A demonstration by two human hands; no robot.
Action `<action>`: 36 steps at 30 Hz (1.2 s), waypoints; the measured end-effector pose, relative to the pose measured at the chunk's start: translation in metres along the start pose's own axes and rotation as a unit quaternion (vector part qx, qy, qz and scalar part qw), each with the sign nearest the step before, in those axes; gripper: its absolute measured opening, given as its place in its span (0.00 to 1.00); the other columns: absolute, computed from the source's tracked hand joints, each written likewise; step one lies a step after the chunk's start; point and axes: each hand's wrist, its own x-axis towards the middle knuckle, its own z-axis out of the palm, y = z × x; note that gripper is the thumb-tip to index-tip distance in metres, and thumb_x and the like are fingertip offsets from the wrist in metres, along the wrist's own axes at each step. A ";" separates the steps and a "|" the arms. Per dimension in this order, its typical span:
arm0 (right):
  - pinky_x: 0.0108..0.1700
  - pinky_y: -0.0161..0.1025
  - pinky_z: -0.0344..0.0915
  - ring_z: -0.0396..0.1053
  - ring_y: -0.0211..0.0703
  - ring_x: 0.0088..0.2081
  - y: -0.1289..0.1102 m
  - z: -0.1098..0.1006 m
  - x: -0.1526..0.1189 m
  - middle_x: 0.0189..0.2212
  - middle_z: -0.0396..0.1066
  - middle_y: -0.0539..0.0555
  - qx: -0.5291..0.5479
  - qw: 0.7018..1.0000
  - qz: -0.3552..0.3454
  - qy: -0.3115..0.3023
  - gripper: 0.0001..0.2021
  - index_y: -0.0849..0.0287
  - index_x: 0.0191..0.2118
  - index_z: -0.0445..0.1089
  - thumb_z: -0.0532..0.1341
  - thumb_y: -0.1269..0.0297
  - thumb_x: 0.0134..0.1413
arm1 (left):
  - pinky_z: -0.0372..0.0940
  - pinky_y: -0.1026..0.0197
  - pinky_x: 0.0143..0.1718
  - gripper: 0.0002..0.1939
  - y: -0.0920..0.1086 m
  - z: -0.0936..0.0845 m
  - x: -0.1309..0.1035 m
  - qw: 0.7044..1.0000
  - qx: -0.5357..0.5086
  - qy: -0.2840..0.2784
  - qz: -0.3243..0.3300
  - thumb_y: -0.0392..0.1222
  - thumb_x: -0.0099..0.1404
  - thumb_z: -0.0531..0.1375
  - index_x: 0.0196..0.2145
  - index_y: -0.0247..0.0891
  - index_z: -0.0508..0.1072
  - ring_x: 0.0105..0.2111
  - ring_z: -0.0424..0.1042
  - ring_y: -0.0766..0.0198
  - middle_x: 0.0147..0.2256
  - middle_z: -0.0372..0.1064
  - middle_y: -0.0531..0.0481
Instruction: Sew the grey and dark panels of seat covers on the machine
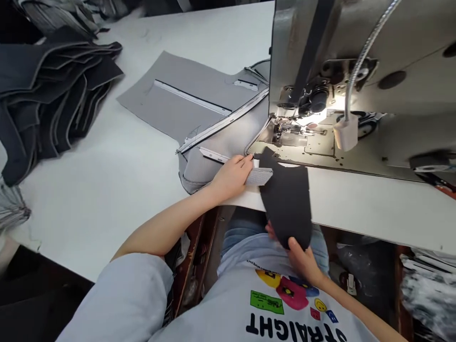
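My left hand is closed on the edge of a grey sewn cover piece, which has white strips along its seams. A short grey flap sticks out to the right from under those fingers. My right hand grips the lower end of a black fabric panel, thumb on top and fingers behind. The panel's upper end lies at the table edge, just in front of the sewing machine. Part of the cover is hidden behind the machine head.
A stack of dark fabric panels lies on the white table at the left. A lamp on a flexible metal neck hangs by the lit needle area. Scissors lie at the right edge. Bundled material is at lower right.
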 end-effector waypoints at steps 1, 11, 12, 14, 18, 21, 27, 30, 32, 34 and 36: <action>0.49 0.51 0.77 0.77 0.55 0.50 -0.005 -0.005 0.004 0.52 0.77 0.58 0.004 0.999 0.009 -0.039 0.23 0.47 0.61 0.68 0.61 0.60 0.61 | 0.64 0.48 0.61 0.21 -0.003 0.000 0.002 1.000 0.001 0.008 0.008 0.26 0.59 0.55 0.50 0.25 0.72 0.56 0.67 0.47 0.63 0.63 0.31; 0.28 0.44 0.64 0.71 0.45 0.27 -0.056 -0.128 0.034 0.26 0.74 0.53 -0.361 0.918 -0.145 -0.080 0.08 0.52 0.30 0.74 0.62 0.69 0.60 | 0.64 0.49 0.61 0.23 -0.036 -0.007 0.029 0.998 -0.061 0.010 -0.017 0.27 0.60 0.55 0.54 0.28 0.70 0.58 0.66 0.49 0.62 0.65 0.35; 0.34 0.46 0.68 0.74 0.49 0.33 -0.056 -0.131 0.039 0.33 0.78 0.57 -0.394 0.903 -0.161 -0.060 0.08 0.52 0.37 0.76 0.61 0.73 0.59 | 0.65 0.50 0.59 0.23 -0.038 -0.011 0.029 0.995 -0.092 0.013 -0.032 0.29 0.62 0.55 0.55 0.30 0.69 0.58 0.67 0.50 0.59 0.68 0.37; 0.50 0.56 0.69 0.73 0.61 0.53 -0.049 -0.129 0.056 0.54 0.74 0.64 -0.432 0.883 -0.178 -0.055 0.23 0.52 0.54 0.73 0.63 0.76 0.52 | 0.69 0.52 0.52 0.20 -0.039 -0.021 0.029 0.985 -0.157 0.013 -0.069 0.35 0.66 0.54 0.55 0.32 0.69 0.51 0.72 0.51 0.50 0.74 0.41; 0.63 0.74 0.53 0.55 0.71 0.68 -0.024 -0.118 0.102 0.68 0.58 0.65 -0.386 0.887 -0.211 -0.141 0.40 0.51 0.66 0.64 0.69 0.70 0.45 | 0.70 0.55 0.45 0.17 -0.029 -0.032 0.034 0.981 -0.188 0.002 -0.053 0.37 0.69 0.52 0.53 0.33 0.70 0.44 0.75 0.55 0.45 0.75 0.44; 0.66 0.69 0.55 0.59 0.65 0.67 -0.009 -0.119 0.131 0.64 0.65 0.65 -0.353 0.894 -0.239 -0.142 0.33 0.54 0.63 0.69 0.67 0.70 0.49 | 0.66 0.53 0.58 0.24 -0.022 -0.023 0.037 0.994 -0.094 -0.019 0.048 0.30 0.61 0.56 0.56 0.31 0.68 0.58 0.68 0.51 0.57 0.70 0.37; 0.65 0.56 0.64 0.64 0.56 0.65 0.012 -0.138 0.149 0.60 0.71 0.61 -0.369 0.891 -0.262 -0.040 0.24 0.59 0.58 0.73 0.56 0.79 0.59 | 0.67 0.43 0.57 0.17 -0.022 -0.018 0.030 0.995 0.066 -0.034 0.068 0.28 0.66 0.53 0.49 0.34 0.74 0.60 0.66 0.45 0.65 0.61 0.34; 0.66 0.58 0.62 0.65 0.56 0.64 0.019 -0.148 0.149 0.59 0.71 0.62 -0.379 0.885 -0.265 -0.046 0.24 0.62 0.59 0.72 0.53 0.80 0.61 | 0.66 0.45 0.58 0.19 -0.019 -0.023 0.031 0.996 0.066 -0.046 0.027 0.25 0.64 0.51 0.49 0.30 0.74 0.59 0.67 0.45 0.64 0.62 0.32; 0.67 0.58 0.62 0.64 0.57 0.65 0.021 -0.153 0.150 0.60 0.70 0.63 -0.377 0.885 -0.265 -0.063 0.26 0.63 0.60 0.71 0.54 0.80 0.58 | 0.65 0.49 0.61 0.19 -0.018 -0.026 0.036 0.998 0.016 -0.052 0.021 0.26 0.63 0.53 0.51 0.30 0.73 0.60 0.67 0.48 0.62 0.64 0.34; 0.66 0.62 0.61 0.61 0.61 0.66 0.021 -0.154 0.152 0.62 0.68 0.64 -0.372 0.888 -0.262 -0.075 0.29 0.64 0.62 0.70 0.57 0.79 0.53 | 0.65 0.52 0.61 0.22 -0.020 -0.028 0.041 0.998 -0.043 -0.049 0.021 0.27 0.63 0.54 0.54 0.32 0.70 0.62 0.66 0.51 0.61 0.66 0.38; 0.66 0.65 0.60 0.60 0.65 0.66 0.019 -0.152 0.153 0.64 0.66 0.65 -0.373 0.889 -0.257 -0.071 0.30 0.65 0.62 0.69 0.60 0.77 0.50 | 0.66 0.52 0.60 0.22 -0.023 -0.028 0.044 0.996 -0.069 -0.043 0.026 0.29 0.63 0.55 0.55 0.34 0.69 0.62 0.65 0.52 0.61 0.66 0.39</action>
